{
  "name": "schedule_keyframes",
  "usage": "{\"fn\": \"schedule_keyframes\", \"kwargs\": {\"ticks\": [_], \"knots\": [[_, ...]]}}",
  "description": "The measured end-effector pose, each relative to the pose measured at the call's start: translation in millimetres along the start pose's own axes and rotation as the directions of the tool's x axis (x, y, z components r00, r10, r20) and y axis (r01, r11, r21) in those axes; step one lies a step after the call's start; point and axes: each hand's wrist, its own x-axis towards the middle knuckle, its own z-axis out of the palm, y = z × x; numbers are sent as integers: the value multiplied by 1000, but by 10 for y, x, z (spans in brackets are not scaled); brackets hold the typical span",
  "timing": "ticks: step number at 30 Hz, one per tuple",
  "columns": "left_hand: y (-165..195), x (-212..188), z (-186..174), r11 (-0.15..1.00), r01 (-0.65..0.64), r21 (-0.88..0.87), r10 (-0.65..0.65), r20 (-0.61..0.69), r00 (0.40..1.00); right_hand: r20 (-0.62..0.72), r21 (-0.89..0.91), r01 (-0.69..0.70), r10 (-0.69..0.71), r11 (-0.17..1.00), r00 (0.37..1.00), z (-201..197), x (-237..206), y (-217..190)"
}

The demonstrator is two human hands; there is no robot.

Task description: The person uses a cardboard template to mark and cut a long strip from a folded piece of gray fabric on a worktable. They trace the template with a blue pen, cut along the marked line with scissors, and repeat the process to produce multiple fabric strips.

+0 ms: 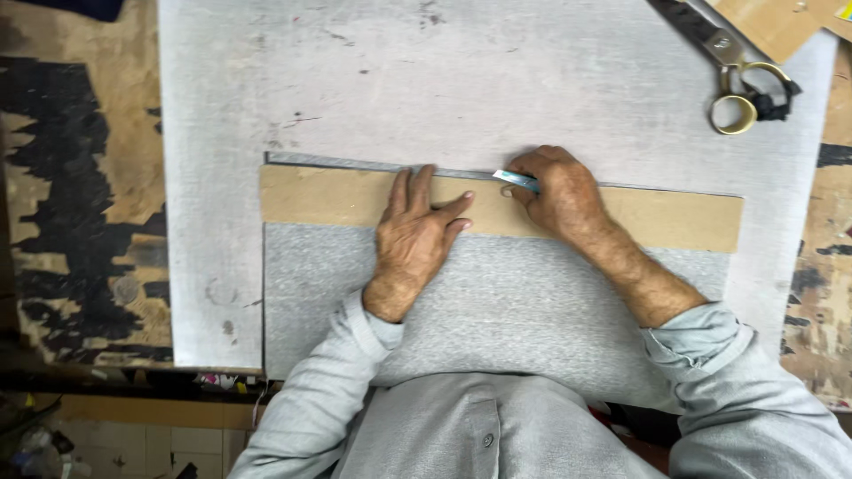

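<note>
A long tan cardboard strip (674, 220) lies across a grey fabric piece (532, 302) on a pale board (444, 80). My left hand (413, 239) presses flat on the strip, fingers spread toward its upper edge. My right hand (559, 197) is closed around a small blue and white marking tool (515, 180), whose tip touches the strip's top edge just right of my left fingers. Light grey sleeves cover both forearms.
Large scissors (737, 66) with brass-coloured handles lie at the board's upper right corner, next to brown cardboard pieces (781, 22). A worn, paint-stained wooden table (80, 195) shows on both sides of the board. The table's front edge runs at lower left.
</note>
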Motion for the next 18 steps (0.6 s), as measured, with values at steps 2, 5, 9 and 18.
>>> {"fn": "schedule_keyframes", "kwargs": {"ticks": [2,5,9,18], "knots": [[-45,-35,-3,999,2,-37,-4,-32,999,121,-63,-68,75,996,990,101,173,-129],[-102,-68,6,999,18,-37,-19,-3,1000,254,-146,-121,155,982,955,7,350,-168],[-151,-92,45,1000,8,-27,-8,-8,1000,124,205,-256,234,945,964,-180,405,-167],[-157,-133,-19,999,17,-34,-18,-28,999,-272,254,105,-33,961,962,-799,36,-33]]}}
